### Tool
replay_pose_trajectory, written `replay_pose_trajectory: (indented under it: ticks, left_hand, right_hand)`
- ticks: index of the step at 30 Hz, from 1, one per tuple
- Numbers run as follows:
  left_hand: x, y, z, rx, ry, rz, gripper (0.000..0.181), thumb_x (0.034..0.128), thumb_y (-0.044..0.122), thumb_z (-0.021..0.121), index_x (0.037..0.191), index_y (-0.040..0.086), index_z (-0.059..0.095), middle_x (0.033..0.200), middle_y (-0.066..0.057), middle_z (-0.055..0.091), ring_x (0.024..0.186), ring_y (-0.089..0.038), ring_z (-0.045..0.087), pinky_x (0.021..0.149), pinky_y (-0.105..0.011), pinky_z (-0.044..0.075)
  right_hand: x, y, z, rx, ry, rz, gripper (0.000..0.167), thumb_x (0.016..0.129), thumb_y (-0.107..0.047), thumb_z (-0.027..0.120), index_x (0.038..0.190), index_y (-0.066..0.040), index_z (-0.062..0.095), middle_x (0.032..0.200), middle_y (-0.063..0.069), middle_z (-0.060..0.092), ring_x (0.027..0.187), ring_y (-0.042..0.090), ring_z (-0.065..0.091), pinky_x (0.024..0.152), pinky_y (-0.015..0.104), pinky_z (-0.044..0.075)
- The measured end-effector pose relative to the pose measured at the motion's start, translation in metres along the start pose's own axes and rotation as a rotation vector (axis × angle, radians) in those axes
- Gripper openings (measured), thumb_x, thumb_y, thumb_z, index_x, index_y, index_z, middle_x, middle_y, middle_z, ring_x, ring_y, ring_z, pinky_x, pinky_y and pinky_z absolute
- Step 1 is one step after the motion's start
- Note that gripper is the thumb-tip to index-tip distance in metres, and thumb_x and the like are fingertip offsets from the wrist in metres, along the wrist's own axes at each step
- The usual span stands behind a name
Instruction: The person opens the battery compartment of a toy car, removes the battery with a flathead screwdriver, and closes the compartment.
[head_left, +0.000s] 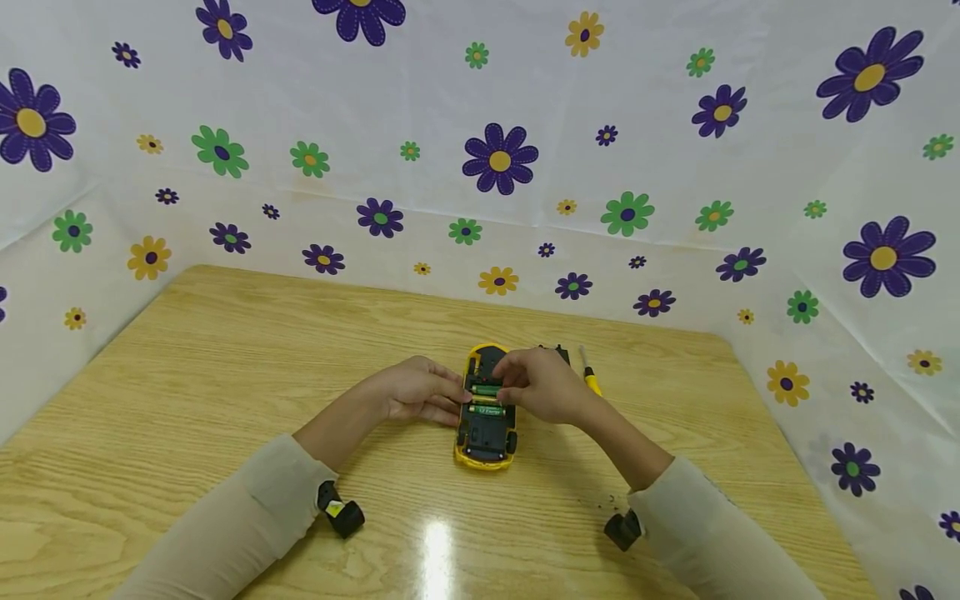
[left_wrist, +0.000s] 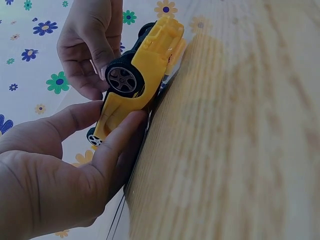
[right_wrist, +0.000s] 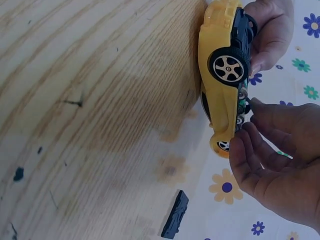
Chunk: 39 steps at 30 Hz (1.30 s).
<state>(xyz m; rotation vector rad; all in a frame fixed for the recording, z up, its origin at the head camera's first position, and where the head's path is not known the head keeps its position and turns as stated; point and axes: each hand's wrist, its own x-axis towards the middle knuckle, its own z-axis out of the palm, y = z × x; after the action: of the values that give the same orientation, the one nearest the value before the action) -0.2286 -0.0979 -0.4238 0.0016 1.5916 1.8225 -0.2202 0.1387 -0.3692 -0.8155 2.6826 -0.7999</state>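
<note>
A yellow toy car [head_left: 485, 454] lies upside down on the table, its underside compartment showing green batteries [head_left: 486, 410]. From the left side my left hand [head_left: 420, 392] grips the car body, thumb and fingers at its edge, as the left wrist view shows with the car [left_wrist: 130, 90] and hand [left_wrist: 60, 170]. On the other side my right hand [head_left: 543, 385] has bent fingers at the battery compartment. In the right wrist view those fingers [right_wrist: 251, 120] touch the compartment edge beside the battery ends [right_wrist: 242, 107]; whether they pinch anything is unclear.
Behind my right hand lies a black cover [head_left: 561, 355], also visible in the right wrist view [right_wrist: 175, 215]. A yellow-handled screwdriver [head_left: 592, 381] lies to its right. Flowered cloth [head_left: 540, 250] stands along the back and sides of the wooden table [head_left: 300, 333].
</note>
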Motion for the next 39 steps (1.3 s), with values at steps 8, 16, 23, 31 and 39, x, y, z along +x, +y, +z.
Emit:
replay_pose_trajectory:
  ticks: [8, 16, 23, 31, 39]
  left_hand:
    - [-0.001, 0.000, 0.001, -0.009, 0.007, -0.008, 0.051, 0.0977, -0.001, 0.065, 0.143, -0.014, 0.045, 0.121, -0.023, 0.064, 0.100, -0.030, 0.071, 0.094, -0.043, 0.061]
    - [0.000, 0.000, 0.000, -0.007, 0.008, -0.009, 0.047, 0.0969, -0.002, 0.066, 0.139, -0.014, 0.050, 0.121, -0.025, 0.066, 0.101, -0.030, 0.072, 0.093, -0.043, 0.061]
    - [0.001, -0.001, 0.000, -0.004, 0.015, -0.011, 0.034, 0.0968, -0.001, 0.067, 0.128, -0.012, 0.060, 0.114, -0.021, 0.068, 0.096, -0.028, 0.073, 0.091, -0.042, 0.062]
    - [0.000, 0.000, 0.000, -0.005, 0.019, -0.008, 0.031, 0.0963, -0.002, 0.067, 0.125, -0.012, 0.061, 0.112, -0.021, 0.069, 0.095, -0.028, 0.073, 0.091, -0.042, 0.062]
    - [-0.001, 0.000, 0.001, -0.010, 0.008, -0.008, 0.043, 0.0963, -0.002, 0.067, 0.135, -0.013, 0.054, 0.119, -0.023, 0.066, 0.099, -0.028, 0.072, 0.093, -0.043, 0.061]
  right_hand:
    - [-0.006, -0.005, -0.002, -0.001, 0.009, 0.054, 0.020, 0.095, -0.012, 0.075, 0.113, -0.004, 0.073, 0.099, 0.002, 0.074, 0.091, 0.016, 0.070, 0.080, 0.035, 0.062]
    - [-0.010, -0.015, -0.002, 0.068, 0.035, 0.150, 0.026, 0.095, -0.012, 0.075, 0.120, -0.006, 0.074, 0.106, 0.003, 0.075, 0.098, 0.019, 0.071, 0.084, 0.038, 0.062]
    - [-0.010, -0.018, 0.001, 0.090, 0.099, 0.177, 0.028, 0.095, -0.010, 0.075, 0.122, -0.005, 0.073, 0.099, 0.001, 0.076, 0.093, 0.016, 0.071, 0.083, 0.037, 0.062]
    - [-0.010, -0.018, 0.006, 0.143, 0.120, 0.174, 0.025, 0.091, -0.003, 0.077, 0.116, -0.001, 0.075, 0.094, 0.002, 0.073, 0.085, 0.014, 0.071, 0.075, 0.031, 0.063]
    - [-0.007, -0.013, 0.011, 0.105, 0.105, 0.123, 0.023, 0.090, -0.003, 0.078, 0.113, -0.003, 0.076, 0.099, 0.004, 0.074, 0.090, 0.016, 0.072, 0.075, 0.030, 0.063]
